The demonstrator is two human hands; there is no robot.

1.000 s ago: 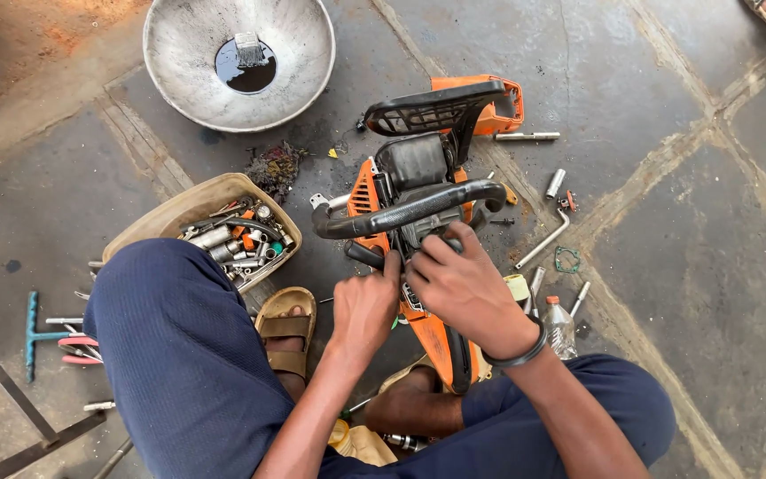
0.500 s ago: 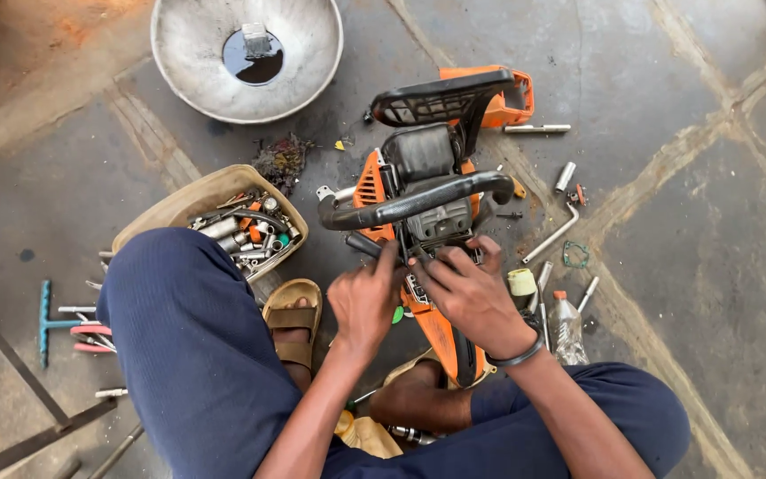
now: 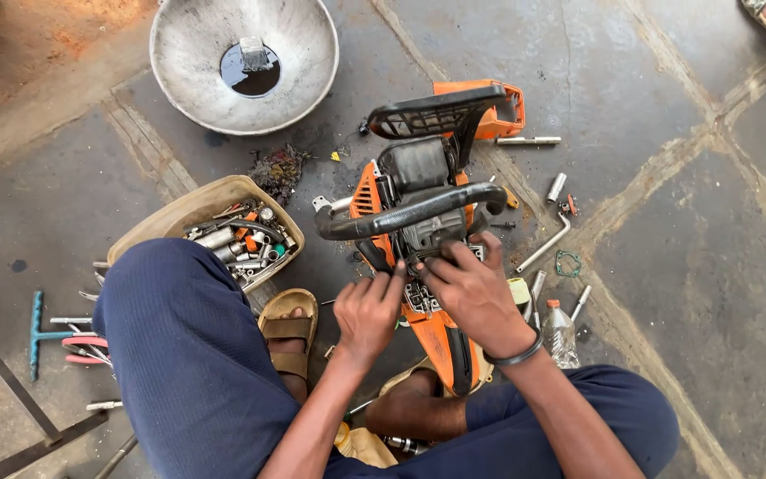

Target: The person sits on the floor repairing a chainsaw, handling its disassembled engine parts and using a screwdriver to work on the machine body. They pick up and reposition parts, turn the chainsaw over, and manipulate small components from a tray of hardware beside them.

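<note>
Barely shifted since a second ago: both hands crept a touch further up onto the engine block of the chainsaw [image 3: 418, 222], same spot otherwise. Saw lying on the stone floor [image 3: 667, 266] between the legs, black loop handle [image 3: 401, 213] across the top, orange body running back toward the lap.

Left hand [image 3: 367, 315] fingertips pressed together, poking at something small on the exposed metal bit just under the handle. Right hand [image 3: 472, 293] fingers spread over the same part, steadying it; wristband on. Can't tell if any tiny piece is actually pinched, too small to see.

Tips for this bit, just opinion: keep the right hand clamped down so the body doesn't rock, work with fingertips only, don't force anything. Loose socket [image 3: 557, 187] and bent wrench [image 3: 544, 246] close by on the right, small plastic bottle [image 3: 561, 330] too. Box of sockets and bits [image 3: 223, 232] off to the left, metal basin with dark oil [image 3: 243, 62] up top.
</note>
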